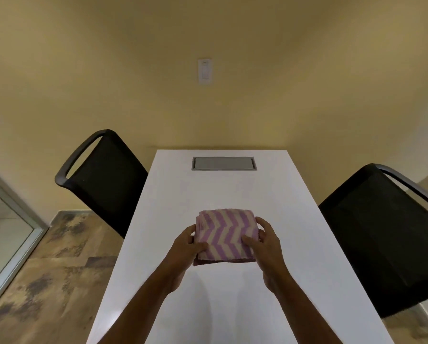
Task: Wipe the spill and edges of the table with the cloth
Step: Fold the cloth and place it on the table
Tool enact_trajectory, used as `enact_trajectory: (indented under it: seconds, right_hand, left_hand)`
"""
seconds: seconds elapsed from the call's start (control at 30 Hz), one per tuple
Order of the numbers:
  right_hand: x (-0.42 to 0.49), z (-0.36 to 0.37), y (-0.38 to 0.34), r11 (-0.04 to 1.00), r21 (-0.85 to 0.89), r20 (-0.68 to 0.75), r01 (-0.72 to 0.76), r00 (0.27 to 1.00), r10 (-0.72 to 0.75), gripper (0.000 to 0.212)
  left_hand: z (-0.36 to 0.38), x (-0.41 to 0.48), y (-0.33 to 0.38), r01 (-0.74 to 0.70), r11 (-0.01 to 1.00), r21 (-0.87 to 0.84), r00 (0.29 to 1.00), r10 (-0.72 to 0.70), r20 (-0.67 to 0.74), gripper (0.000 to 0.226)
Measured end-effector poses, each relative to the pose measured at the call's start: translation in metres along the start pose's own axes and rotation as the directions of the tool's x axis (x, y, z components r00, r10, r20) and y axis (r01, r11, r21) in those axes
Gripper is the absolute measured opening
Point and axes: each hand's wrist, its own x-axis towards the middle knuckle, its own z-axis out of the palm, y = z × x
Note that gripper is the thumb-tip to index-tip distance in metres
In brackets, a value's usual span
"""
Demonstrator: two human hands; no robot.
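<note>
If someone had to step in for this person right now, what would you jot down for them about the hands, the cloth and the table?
Left hand: grips the left side of the folded zigzag-striped cloth, thumb on top.
Right hand: grips its right side the same way.
The cloth is over the middle of the white table; I cannot tell whether it rests on it.
Done: cloth picked and folded. No spill shows on the tabletop.
Left: wipe the surface, then the edges.
</note>
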Motion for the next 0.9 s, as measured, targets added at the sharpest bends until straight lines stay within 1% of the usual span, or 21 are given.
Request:
enact_trajectory:
  seconds: [0.13, 0.23, 0.33, 0.47, 0.6, 0.7, 0.9]
  right_hand:
    - [0.049, -0.012, -0.003, 0.999, -0.045, 0.071, -0.002, 0.997, 0.005, 0.059]
    - [0.085, -0.011, 0.001, 0.997, -0.074, 0.097, -0.005, 0.995, 0.012, 0.065]
    - [0.119, -0.006, 0.009, 0.997, -0.08, 0.081, 0.001, 0.997, 0.005, 0.07]
    - [0.163, 0.007, 0.024, 0.996, -0.083, 0.01, 0.012, 1.0, -0.011, 0.07]
    - [0.204, 0.02, 0.043, 0.996, -0.079, -0.022, 0.051, 0.998, -0.053, 0.063]
    - [0.236, 0.028, 0.057, 0.992, -0.104, -0.054, 0.068, 0.996, -0.074, 0.051]
    - [0.295, 0.036, 0.089, 0.976, -0.197, -0.122, 0.093, 0.985, -0.119, 0.031]
  left_hand:
    - [0.01, 0.042, 0.016, 0.005, 1.0, 0.028, 1.0, -0.004, -0.02, 0.054]
    - [0.01, 0.077, 0.024, -0.007, 0.999, 0.034, 0.999, 0.008, -0.046, 0.058]
    - [0.009, 0.115, 0.025, -0.029, 1.0, 0.009, 0.993, 0.03, -0.112, 0.06]
    - [0.004, 0.164, 0.016, -0.056, 0.998, 0.01, 0.986, 0.057, -0.155, 0.059]
    - [0.002, 0.206, 0.005, -0.092, 0.995, 0.028, 0.976, 0.096, -0.195, 0.056]
    - [0.002, 0.236, -0.001, -0.119, 0.992, 0.048, 0.967, 0.127, -0.221, 0.052]
    - [0.006, 0.297, -0.015, -0.144, 0.987, 0.073, 0.95, 0.158, -0.268, 0.048]
